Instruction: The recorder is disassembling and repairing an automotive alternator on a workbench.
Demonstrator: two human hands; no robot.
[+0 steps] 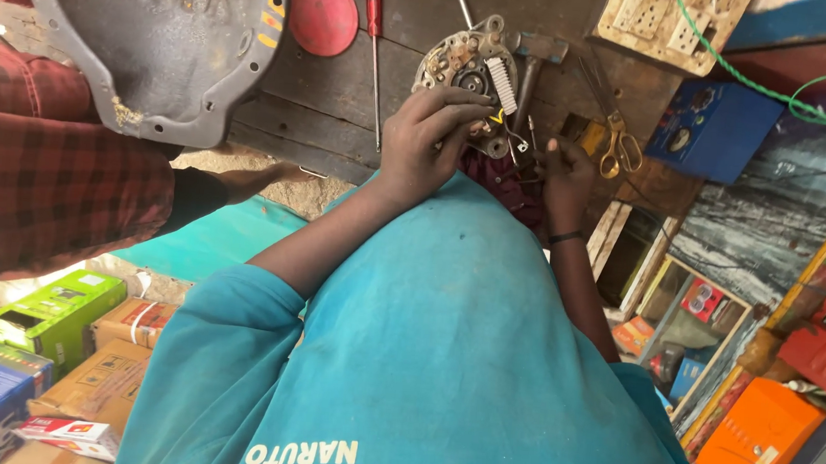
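A worn round alternator housing [470, 65] with a white ribbed piece lies on the dark wooden bench [335, 98]. My left hand [428, 143] reaches out of a teal sleeve and curls its fingers over the housing's near edge, gripping it. My right hand [565, 175], with a dark band at the wrist, is just to the right of the housing. Its fingers are closed around a thin metal piece that is too small to tell. My teal shirt [442, 362] fills the lower middle of the view.
On the bench lie a red screwdriver [375, 23], a red round lid [323, 16], a big grey metal cover [153, 35], a hammer [535, 60] and yellow-handled scissors [621, 145]. Another person's red plaid sleeve [35, 173] is at left. Cartons [53, 317] sit below.
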